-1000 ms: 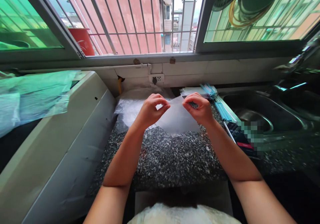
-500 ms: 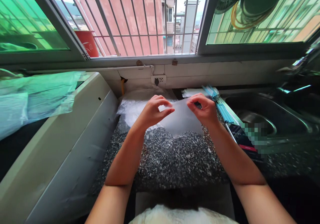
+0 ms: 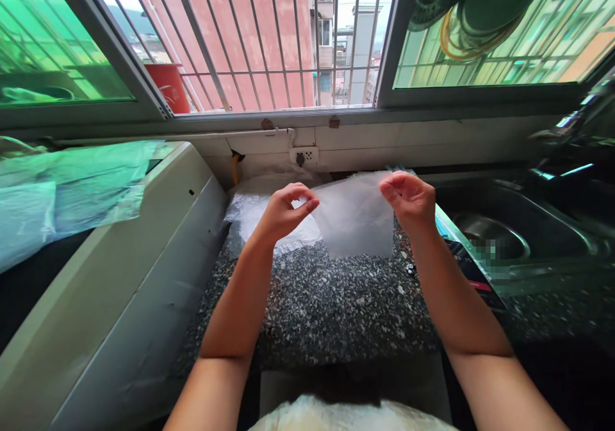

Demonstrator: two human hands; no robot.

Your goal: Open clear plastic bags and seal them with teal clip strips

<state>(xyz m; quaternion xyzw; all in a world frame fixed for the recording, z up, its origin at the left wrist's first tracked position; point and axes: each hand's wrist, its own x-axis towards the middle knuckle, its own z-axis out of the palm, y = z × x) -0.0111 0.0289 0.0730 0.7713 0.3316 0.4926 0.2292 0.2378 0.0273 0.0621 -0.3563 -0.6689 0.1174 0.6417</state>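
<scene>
A translucent plastic bag [image 3: 358, 219] is stretched between my two hands above the counter, its lower edge hanging free. My left hand [image 3: 287, 210] pinches its upper left corner between thumb and fingertips. At the upper right corner, the thumb and fingers of my right hand [image 3: 410, 197] are closed on the plastic. Behind my left hand lies a loose pile of clear plastic bags [image 3: 257, 203], partly covered by that hand. Light blue strips [image 3: 442, 225] show just past my right wrist, mostly hidden.
Below is a speckled stone counter [image 3: 346, 316]. A pale appliance [image 3: 158, 277] with plastic sheeting [image 3: 96, 178] on top borders it at left. To the right are a dark box with a pink stripe [image 3: 475, 268] and a sink [image 3: 567, 226]. A wall socket [image 3: 307, 154] sits behind.
My hands have moved apart, the right one further right and the left one slightly left. The bag between them is now spread wider and flatter.
</scene>
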